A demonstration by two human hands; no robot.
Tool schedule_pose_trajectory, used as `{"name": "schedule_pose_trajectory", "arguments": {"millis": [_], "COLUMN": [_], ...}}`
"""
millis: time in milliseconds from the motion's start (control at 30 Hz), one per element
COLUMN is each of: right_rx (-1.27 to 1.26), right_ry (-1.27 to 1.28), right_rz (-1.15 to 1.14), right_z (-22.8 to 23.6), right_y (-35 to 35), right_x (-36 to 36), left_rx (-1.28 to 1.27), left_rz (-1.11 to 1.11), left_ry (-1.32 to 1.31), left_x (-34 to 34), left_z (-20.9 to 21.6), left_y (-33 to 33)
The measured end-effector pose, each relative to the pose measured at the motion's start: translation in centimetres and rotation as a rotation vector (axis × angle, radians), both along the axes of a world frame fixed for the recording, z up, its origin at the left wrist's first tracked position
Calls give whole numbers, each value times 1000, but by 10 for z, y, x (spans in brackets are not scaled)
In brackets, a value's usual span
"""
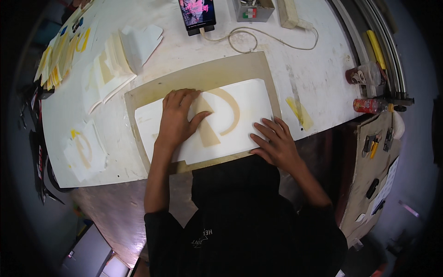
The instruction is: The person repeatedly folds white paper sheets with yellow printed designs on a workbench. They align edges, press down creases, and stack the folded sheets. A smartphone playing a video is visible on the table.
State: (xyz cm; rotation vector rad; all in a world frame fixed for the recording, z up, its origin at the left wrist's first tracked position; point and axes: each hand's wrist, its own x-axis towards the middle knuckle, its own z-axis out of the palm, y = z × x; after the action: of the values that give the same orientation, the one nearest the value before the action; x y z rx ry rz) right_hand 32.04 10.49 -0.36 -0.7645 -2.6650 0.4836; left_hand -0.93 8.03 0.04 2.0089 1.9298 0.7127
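A white sheet [253,99] lies on a beige cutting board or mat [198,76] at the front of the table. On the sheet is a tan shape, a slanted straight bar [207,131] beside a curved band [236,106]. My left hand [177,114] rests on the sheet's left half, thumb apart, fingertips by the top of the tan bar. At the sheet's right edge, my right hand [277,142] lies with its fingers spread. Neither hand grips anything I can see. Part of the sheet and its lower left is covered by my left hand and forearm.
A phone [198,16] stands at the back, its cable [242,32] looping right. Nearby are a grey box [254,11] and a power strip [288,14]. Stacked papers [110,69] lie left, a loose sheet [85,152] nearer. A bottle [369,105] and cup [367,75] sit right.
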Motion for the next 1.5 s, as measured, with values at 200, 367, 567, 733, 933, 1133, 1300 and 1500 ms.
{"name": "schedule_pose_trajectory", "arguments": {"millis": [200, 367, 567, 733, 933, 1133, 1300, 1500], "right_rx": [-21, -48, -30, -39, -47, -49, -64, -32], "right_ry": [53, 68, 76, 72, 82, 95, 122, 147], "right_rz": [17, 41, 48, 37, 30, 22, 6, 6], "right_z": [-8, -8, -12, -13, -12, -15, -13, -17], "right_y": [6, 4, 2, 3, 3, 3, 2, 1], "right_x": [2, 1, -2, 0, 1, 1, 0, 2], "left_rx": [-19, -21, -17, -43, -36, -32, -65, -85], "left_rz": [-2, -12, -17, -10, -14, -17, -25, -84], "left_ry": [32, 34, 21, 12, 28, 47, -5, -88], "left_x": [0, -1, -2, 2, 3, 2, 6, 30], "left_z": [1, 3, 2, 9, 8, 7, 12, 16], "left_y": [5, 4, 4, 6, 7, 7, 13, 37]}}
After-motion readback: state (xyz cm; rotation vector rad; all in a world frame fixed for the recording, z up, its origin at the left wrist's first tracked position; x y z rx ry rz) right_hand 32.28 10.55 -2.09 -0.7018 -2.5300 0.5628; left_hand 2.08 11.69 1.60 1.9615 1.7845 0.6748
